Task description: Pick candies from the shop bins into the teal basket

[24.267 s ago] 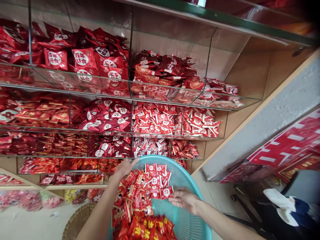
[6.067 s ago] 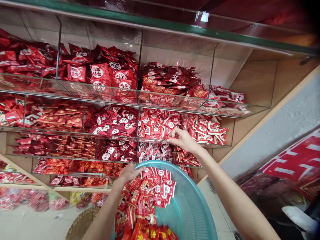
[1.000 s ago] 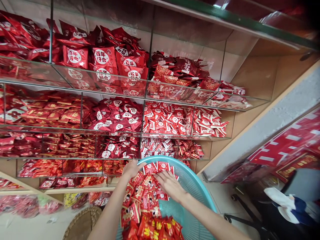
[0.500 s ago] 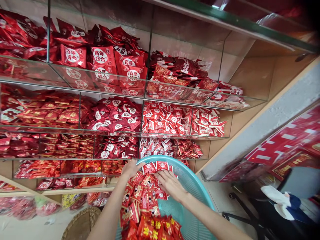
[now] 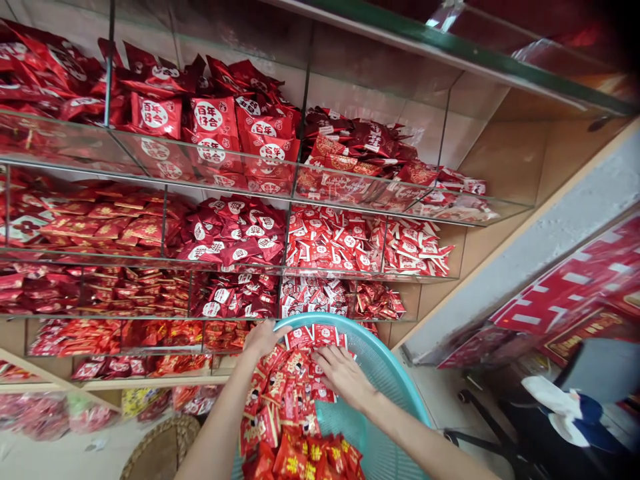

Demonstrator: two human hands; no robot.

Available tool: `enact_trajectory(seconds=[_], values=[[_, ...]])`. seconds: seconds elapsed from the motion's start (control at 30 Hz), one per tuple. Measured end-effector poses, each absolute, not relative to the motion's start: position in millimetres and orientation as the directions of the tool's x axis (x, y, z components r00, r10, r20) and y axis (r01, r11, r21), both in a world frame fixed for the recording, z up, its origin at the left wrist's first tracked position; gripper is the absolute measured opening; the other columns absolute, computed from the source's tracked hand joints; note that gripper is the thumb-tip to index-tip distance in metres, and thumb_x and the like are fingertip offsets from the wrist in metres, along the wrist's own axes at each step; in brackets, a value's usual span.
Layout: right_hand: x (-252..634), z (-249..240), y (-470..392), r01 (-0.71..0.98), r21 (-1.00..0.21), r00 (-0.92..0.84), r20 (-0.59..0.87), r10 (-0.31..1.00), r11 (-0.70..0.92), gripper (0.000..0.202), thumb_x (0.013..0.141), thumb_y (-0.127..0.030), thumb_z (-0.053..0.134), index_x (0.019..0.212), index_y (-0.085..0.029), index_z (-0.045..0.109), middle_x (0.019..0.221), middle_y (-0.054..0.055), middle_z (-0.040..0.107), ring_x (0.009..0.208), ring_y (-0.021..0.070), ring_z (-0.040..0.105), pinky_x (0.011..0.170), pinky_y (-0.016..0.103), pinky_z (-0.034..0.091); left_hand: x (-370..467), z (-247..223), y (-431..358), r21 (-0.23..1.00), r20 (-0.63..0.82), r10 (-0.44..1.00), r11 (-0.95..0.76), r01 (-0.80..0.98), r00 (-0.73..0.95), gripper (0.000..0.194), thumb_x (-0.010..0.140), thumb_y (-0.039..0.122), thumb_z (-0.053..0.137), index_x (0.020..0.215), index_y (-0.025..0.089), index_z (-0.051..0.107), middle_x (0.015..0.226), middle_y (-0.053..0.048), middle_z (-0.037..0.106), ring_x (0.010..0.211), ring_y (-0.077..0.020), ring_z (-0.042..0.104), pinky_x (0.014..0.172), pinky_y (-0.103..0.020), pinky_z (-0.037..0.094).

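Gripping the turquoise basket at lower centre, your left hand closes on its rim. Your right hand rests on red packets inside; you can't tell whether its fingers hold any.

The basket is smooth plastic, the packets glossy.

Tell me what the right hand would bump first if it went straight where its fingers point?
Probably the red packets just ahead of the right hand in the basket. Beyond them, the line seems to reach the rim by the left hand, but depth is hard to judge.
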State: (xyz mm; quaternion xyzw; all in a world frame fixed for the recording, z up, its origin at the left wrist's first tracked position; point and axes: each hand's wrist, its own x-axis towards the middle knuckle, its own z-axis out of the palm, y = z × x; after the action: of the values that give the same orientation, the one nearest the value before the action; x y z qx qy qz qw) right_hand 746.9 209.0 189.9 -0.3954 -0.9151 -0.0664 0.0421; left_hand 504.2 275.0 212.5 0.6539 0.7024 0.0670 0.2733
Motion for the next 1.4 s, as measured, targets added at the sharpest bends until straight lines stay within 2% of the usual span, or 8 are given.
enact_trajectory(seconds=[0.13, 0.33, 0.53, 0.8, 1.0, 1.17, 1.27, 1.4], values=[[745, 186, 204, 0.733, 0.118, -0.680, 0.126, 0.722, 0.670, 0.039, 0.089, -0.013, 0.057, 0.127, -0.022, 0.055, 0.117, 0.009, 0.066, 0.106, 0.0252, 0.060, 0.093, 0.040, 0.046, 504, 214, 274, 0.447, -0.295, 0.955, 0.138, 0.884, 0.000, 0.054, 0.090, 0.065, 0.038, 0.095, 0.020, 0.067, 0.111, -0.017, 0.073, 0.104, -0.0316, 0.069, 0.074, -0.032, 0.046], [758, 203, 197, 0.749, 0.003, -0.662, 0.040, 0.748, 0.663, 0.034, 0.086, -0.018, 0.061, 0.120, -0.021, 0.057, 0.119, 0.008, 0.065, 0.110, 0.0257, 0.058, 0.095, 0.041, 0.045, 503, 211, 275, 0.443, -0.293, 0.956, 0.125, 0.888, 0.011, 0.056, 0.090, 0.066, 0.035, 0.094, 0.019, 0.067, 0.106, -0.016, 0.074, 0.099, -0.0315, 0.070, 0.073, -0.033, 0.046], [769, 208, 196, 0.771, 0.008, -0.636, -0.031, 0.771, 0.637, 0.027, 0.087, -0.018, 0.061, 0.114, -0.019, 0.060, 0.118, 0.009, 0.066, 0.110, 0.0264, 0.058, 0.094, 0.041, 0.045, 504, 209, 276, 0.446, -0.297, 0.955, 0.127, 0.886, 0.013, 0.056, 0.091, 0.065, 0.035, 0.095, 0.019, 0.067, 0.105, -0.016, 0.074, 0.095, -0.0297, 0.070, 0.070, -0.031, 0.045], [764, 193, 207, 0.756, -0.031, -0.653, 0.041, 0.757, 0.654, 0.022, 0.094, -0.023, 0.054, 0.115, -0.021, 0.061, 0.118, 0.006, 0.067, 0.112, 0.0238, 0.057, 0.095, 0.039, 0.044, 503, 209, 275, 0.437, -0.288, 0.958, 0.129, 0.890, 0.002, 0.055, 0.091, 0.065, 0.037, 0.093, 0.019, 0.067, 0.104, -0.015, 0.075, 0.093, -0.0283, 0.071, 0.067, -0.029, 0.044], [765, 178, 203, 0.746, 0.084, -0.665, 0.158, 0.730, 0.661, 0.022, 0.093, -0.018, 0.056, 0.114, -0.022, 0.061, 0.114, 0.006, 0.067, 0.105, 0.0230, 0.058, 0.092, 0.038, 0.046, 504, 210, 275, 0.441, -0.293, 0.956, 0.135, 0.887, 0.000, 0.055, 0.090, 0.066, 0.037, 0.093, 0.019, 0.067, 0.105, -0.015, 0.075, 0.094, -0.0284, 0.071, 0.067, -0.029, 0.044], [760, 180, 202, 0.709, 0.177, -0.705, 0.148, 0.694, 0.683, 0.014, 0.093, -0.013, 0.053, 0.101, -0.020, 0.062, 0.104, 0.006, 0.066, 0.096, 0.0214, 0.059, 0.083, 0.035, 0.049, 504, 209, 276, 0.435, -0.283, 0.959, 0.122, 0.892, 0.007, 0.055, 0.090, 0.066, 0.037, 0.094, 0.019, 0.066, 0.105, -0.015, 0.074, 0.095, -0.0293, 0.070, 0.069, -0.030, 0.044], [756, 182, 204, 0.670, 0.186, -0.742, 0.129, 0.658, 0.718, 0.012, 0.093, -0.012, 0.053, 0.094, -0.020, 0.062, 0.102, 0.005, 0.064, 0.095, 0.0211, 0.058, 0.082, 0.034, 0.050, 503, 207, 277, 0.442, -0.283, 0.959, 0.122, 0.889, 0.009, 0.055, 0.090, 0.066, 0.037, 0.094, 0.019, 0.067, 0.105, -0.015, 0.074, 0.095, -0.0294, 0.070, 0.070, -0.031, 0.045], [749, 179, 207, 0.648, 0.177, -0.762, 0.133, 0.634, 0.741, 0.012, 0.092, -0.013, 0.055, 0.099, -0.020, 0.061, 0.101, 0.005, 0.064, 0.093, 0.0212, 0.059, 0.079, 0.033, 0.052, 502, 206, 277, 0.453, -0.283, 0.959, 0.123, 0.883, 0.012, 0.054, 0.090, 0.066, 0.038, 0.092, 0.020, 0.068, 0.105, -0.015, 0.075, 0.096, -0.0291, 0.070, 0.071, -0.031, 0.045]])
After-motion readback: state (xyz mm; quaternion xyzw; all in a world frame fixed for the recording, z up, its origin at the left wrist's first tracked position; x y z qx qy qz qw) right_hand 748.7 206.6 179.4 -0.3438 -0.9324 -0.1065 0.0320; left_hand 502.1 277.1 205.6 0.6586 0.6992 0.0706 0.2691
